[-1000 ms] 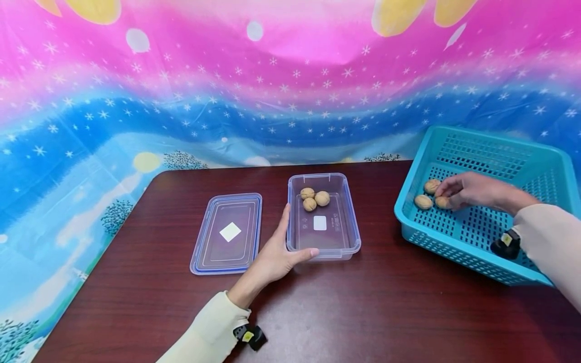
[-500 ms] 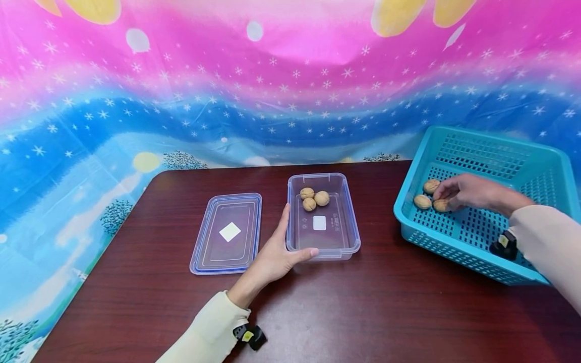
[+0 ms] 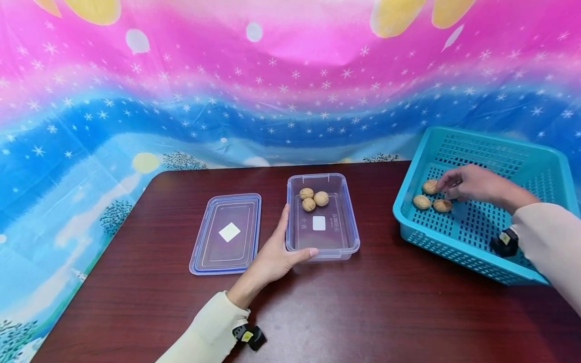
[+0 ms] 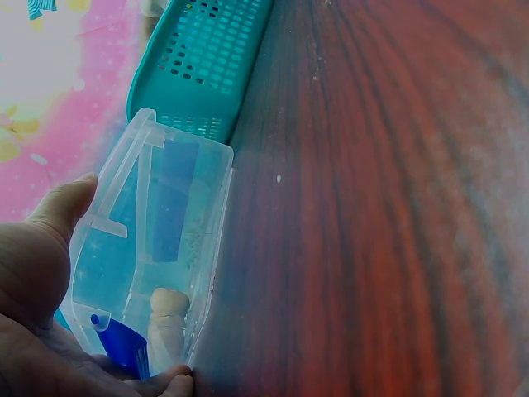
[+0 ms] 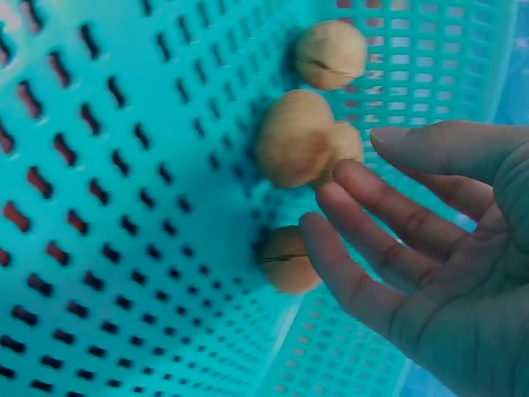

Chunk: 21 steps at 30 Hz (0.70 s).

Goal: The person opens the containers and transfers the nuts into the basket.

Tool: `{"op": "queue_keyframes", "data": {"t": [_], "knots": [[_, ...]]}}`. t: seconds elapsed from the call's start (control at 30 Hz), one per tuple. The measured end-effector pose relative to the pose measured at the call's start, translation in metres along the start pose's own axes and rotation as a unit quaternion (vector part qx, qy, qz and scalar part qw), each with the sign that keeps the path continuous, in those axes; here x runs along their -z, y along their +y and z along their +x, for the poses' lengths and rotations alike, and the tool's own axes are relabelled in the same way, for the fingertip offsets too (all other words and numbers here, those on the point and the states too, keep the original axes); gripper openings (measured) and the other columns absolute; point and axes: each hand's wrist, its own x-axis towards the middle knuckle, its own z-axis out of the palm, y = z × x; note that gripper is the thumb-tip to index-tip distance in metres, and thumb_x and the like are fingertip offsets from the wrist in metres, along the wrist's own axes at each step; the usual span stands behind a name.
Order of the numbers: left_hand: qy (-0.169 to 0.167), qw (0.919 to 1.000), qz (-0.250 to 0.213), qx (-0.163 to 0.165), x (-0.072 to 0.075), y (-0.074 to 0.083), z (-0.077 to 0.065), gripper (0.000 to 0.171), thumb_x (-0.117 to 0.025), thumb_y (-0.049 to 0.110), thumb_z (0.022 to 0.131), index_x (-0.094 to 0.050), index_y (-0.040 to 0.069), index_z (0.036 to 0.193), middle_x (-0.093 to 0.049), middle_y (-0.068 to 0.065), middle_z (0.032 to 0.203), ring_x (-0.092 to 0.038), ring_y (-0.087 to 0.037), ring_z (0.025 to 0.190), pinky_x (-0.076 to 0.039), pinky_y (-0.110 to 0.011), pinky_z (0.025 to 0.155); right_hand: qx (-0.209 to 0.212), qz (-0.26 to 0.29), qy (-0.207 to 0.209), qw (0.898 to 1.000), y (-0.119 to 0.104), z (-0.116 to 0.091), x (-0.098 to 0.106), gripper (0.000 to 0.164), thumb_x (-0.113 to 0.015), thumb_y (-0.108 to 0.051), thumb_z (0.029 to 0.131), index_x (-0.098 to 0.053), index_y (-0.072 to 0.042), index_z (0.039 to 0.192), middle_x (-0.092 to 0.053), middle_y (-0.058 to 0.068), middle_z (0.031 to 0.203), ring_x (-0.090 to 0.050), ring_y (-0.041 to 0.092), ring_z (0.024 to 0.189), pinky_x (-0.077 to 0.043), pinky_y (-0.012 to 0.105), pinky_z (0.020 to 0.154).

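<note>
My left hand [image 3: 272, 254] holds the near-left corner of a clear plastic food container [image 3: 324, 242], thumb at the near rim and fingers along the left side. Three walnuts [image 3: 308, 204] sit together inside, toward the far end. At the right, my right hand [image 3: 478, 185] reaches into a turquoise basket [image 3: 463, 247]. Its thumb and fingers are apart, with the fingertips beside a walnut [image 3: 429, 186]. Two other walnuts, one left [image 3: 421, 202] and one near [image 3: 442, 205], lie close by. In the right wrist view, a walnut [image 5: 344, 149] shows between thumb and fingertips, partly behind a larger-looking walnut [image 5: 289, 141].
Left of the container, its clear lid [image 3: 227, 234] with a blue seal lies flat on the dark wooden table [image 3: 363, 312]. The basket has high perforated walls around the right hand. A patterned cloth [image 3: 272, 101] hangs behind the table's far edge.
My right hand has drawn off the near walnut in the basket and shifted slightly toward the far one; the near walnut now shows fully. The left hand and container stay put.
</note>
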Motion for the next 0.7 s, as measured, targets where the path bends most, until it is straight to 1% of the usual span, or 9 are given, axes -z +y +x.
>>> {"op": "queue_keyframes", "data": {"t": [0.17,0.3,0.37,0.47,0.7], "knots": [[0.000,1.0000,0.000,0.002,0.000,0.000,0.000,0.121,-0.088,0.038,0.085,-0.001,0.040,0.169,-0.019,-0.006,0.176,-0.027,-0.028,0.158,-0.025,-0.055,0.128,0.006,-0.031,0.034,0.999,-0.017,-0.007,0.011,0.034,-0.057,-0.001,0.100,-0.061,0.009,0.133,-0.067,0.029,0.123,-0.066,0.039,0.106,-0.057,0.050,0.081],[0.000,1.0000,0.000,0.001,0.000,0.000,0.000,0.120,-0.088,0.038,0.086,-0.001,0.040,0.169,-0.019,-0.006,0.176,-0.027,-0.028,0.158,-0.025,-0.055,0.127,0.016,-0.051,0.062,0.997,-0.035,-0.014,0.017,0.033,-0.057,-0.002,0.102,-0.061,0.008,0.134,-0.068,0.029,0.126,-0.063,0.047,0.115,-0.055,0.058,0.088],[0.000,1.0000,-0.001,0.000,0.000,0.001,0.000,0.120,-0.088,0.038,0.086,-0.001,0.039,0.169,-0.018,-0.005,0.176,-0.026,-0.028,0.159,-0.025,-0.055,0.128,0.020,-0.053,0.069,0.996,-0.046,-0.017,0.019,0.033,-0.057,-0.003,0.104,-0.061,0.007,0.135,-0.068,0.028,0.127,-0.062,0.048,0.118,-0.053,0.062,0.093],[0.000,1.0000,-0.002,0.000,0.000,0.001,-0.001,0.121,-0.088,0.038,0.086,-0.001,0.039,0.169,-0.017,-0.005,0.176,-0.025,-0.027,0.159,-0.024,-0.055,0.128,0.024,-0.055,0.080,0.995,-0.063,-0.022,0.021,0.032,-0.059,-0.007,0.105,-0.062,0.004,0.135,-0.069,0.025,0.127,-0.063,0.046,0.118,-0.051,0.064,0.096],[0.000,1.0000,-0.004,-0.005,0.000,0.000,0.000,0.121,-0.088,0.037,0.086,-0.001,0.038,0.169,-0.017,-0.005,0.176,-0.026,-0.028,0.159,-0.025,-0.055,0.128,0.037,-0.065,0.098,0.992,-0.102,-0.032,0.017,0.033,-0.063,-0.011,0.104,-0.064,-0.002,0.136,-0.070,0.022,0.127,-0.062,0.043,0.118,-0.050,0.065,0.094]]}}
